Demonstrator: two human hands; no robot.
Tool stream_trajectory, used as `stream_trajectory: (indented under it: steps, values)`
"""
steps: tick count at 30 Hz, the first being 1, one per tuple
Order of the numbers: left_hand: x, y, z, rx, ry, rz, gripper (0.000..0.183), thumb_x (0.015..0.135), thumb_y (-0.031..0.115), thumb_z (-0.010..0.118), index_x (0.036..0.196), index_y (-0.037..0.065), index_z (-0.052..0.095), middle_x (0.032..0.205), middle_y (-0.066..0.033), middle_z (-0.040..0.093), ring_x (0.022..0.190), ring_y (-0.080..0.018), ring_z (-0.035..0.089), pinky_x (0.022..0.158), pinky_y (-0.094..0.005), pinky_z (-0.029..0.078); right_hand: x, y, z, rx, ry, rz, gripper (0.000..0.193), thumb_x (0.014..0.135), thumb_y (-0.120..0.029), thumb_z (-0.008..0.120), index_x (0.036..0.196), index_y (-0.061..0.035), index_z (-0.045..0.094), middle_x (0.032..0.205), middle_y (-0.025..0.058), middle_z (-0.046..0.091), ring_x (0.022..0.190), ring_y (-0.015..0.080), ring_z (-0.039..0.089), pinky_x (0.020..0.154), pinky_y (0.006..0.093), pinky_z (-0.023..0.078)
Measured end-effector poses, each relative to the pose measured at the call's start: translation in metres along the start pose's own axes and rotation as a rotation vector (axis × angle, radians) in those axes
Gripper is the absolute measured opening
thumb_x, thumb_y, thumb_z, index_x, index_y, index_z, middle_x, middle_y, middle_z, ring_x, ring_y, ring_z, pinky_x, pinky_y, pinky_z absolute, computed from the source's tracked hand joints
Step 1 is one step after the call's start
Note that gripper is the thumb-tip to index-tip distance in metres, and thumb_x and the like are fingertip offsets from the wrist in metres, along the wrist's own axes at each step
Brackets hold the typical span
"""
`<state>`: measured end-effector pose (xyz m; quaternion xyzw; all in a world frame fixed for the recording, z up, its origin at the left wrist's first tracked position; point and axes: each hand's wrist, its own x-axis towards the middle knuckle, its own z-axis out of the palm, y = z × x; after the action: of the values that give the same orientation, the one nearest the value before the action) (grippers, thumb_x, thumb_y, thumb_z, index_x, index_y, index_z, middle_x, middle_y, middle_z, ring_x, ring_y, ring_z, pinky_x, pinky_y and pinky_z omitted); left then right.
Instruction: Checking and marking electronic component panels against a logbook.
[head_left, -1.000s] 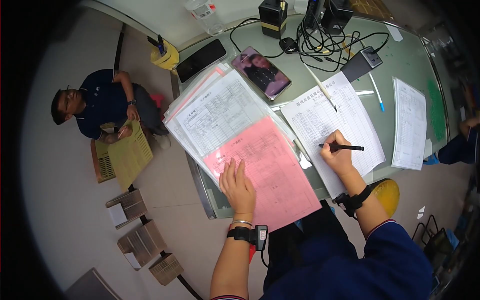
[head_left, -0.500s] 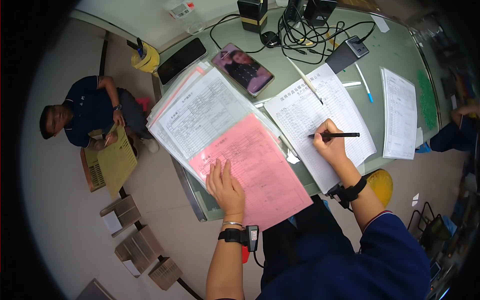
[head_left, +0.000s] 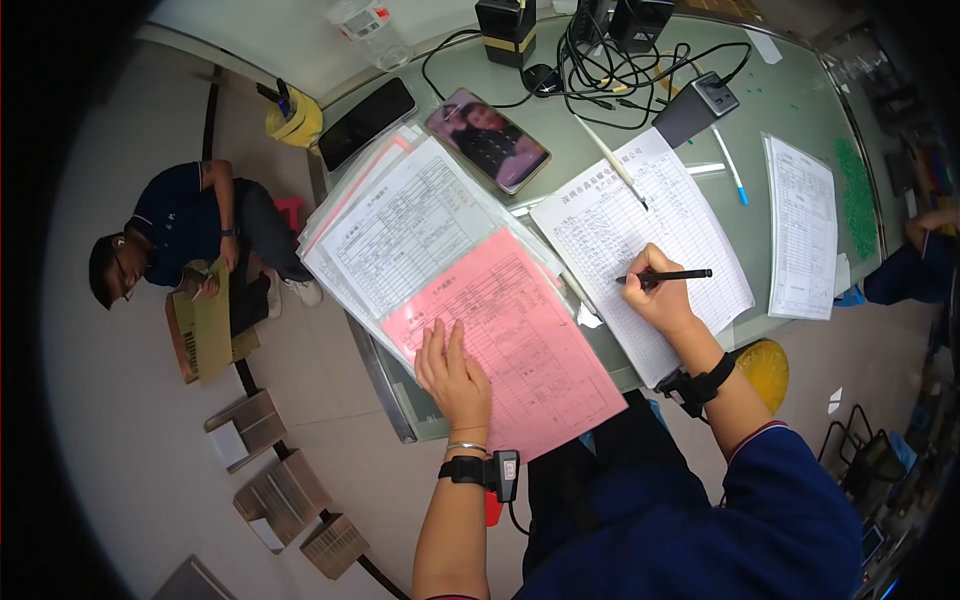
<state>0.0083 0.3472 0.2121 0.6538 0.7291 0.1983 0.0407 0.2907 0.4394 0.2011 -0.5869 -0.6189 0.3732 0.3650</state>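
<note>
My right hand [head_left: 660, 297] grips a black pen [head_left: 688, 274], its tip against a white ruled form [head_left: 690, 215] with handwriting in its rows. Flat on a pink printed form [head_left: 545, 355] lies my left hand [head_left: 456, 382], fingers stretched out and holding nothing. The pink form rests partly over a stack of white printed sheets [head_left: 405, 225] and reaches past the table's near edge. A white slim pen-like tool [head_left: 607, 150] with a dark tip lies across the top of the ruled form. Black bands with small devices circle both my wrists.
On the glass table [head_left: 800, 90] are a lit phone [head_left: 488, 140], a dark phone [head_left: 367, 124], tangled black cables [head_left: 610, 75], a blue-tipped white pen [head_left: 731, 165] and a sleeved sheet [head_left: 803, 228]. A yellow pen holder [head_left: 294, 120] stands at left. Beyond, a seated person [head_left: 185, 220] holds cardboard.
My right hand and the pen have shifted slightly left and down the ruled form. My left hand stays on the pink form. The seated person has leaned down and tilted the cardboard.
</note>
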Motion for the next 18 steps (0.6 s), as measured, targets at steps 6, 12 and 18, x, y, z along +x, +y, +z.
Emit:
stream_trajectory:
  steps: [6,12,18]
  values:
    - [-0.001,-0.003,0.001,-0.007,0.016,-0.022,0.041,0.08,0.002,0.05,0.119,0.008,0.059,0.133,-0.0114,0.048,0.126,-0.0304,0.041,0.106,-0.0463,0.024,0.001,0.003,0.001,0.134,0.031,-0.001,0.013,0.074,-0.006,0.06,0.072,-0.0043,0.048,0.059,0.0003,0.049,0.053,0.0057,0.043,0.049,0.0219,0.037]
    - [-0.001,-0.001,0.0,-0.051,0.029,0.001,0.037,0.079,0.002,0.052,0.114,0.01,0.062,0.127,-0.0093,0.052,0.122,-0.0295,0.043,0.106,-0.0458,0.026,0.003,0.006,-0.009,0.144,0.106,0.027,0.012,0.076,-0.004,0.059,0.074,-0.0055,0.048,0.06,-0.003,0.047,0.054,0.0031,0.04,0.05,0.0193,0.035]
    - [-0.002,-0.002,-0.001,-0.05,0.03,-0.006,0.036,0.079,0.001,0.051,0.112,0.009,0.063,0.126,-0.0094,0.052,0.121,-0.0297,0.043,0.106,-0.0452,0.025,0.002,0.007,-0.006,0.123,0.102,0.032,0.012,0.077,-0.004,0.06,0.075,-0.0059,0.048,0.061,-0.0045,0.045,0.054,0.0015,0.039,0.049,0.0179,0.032]
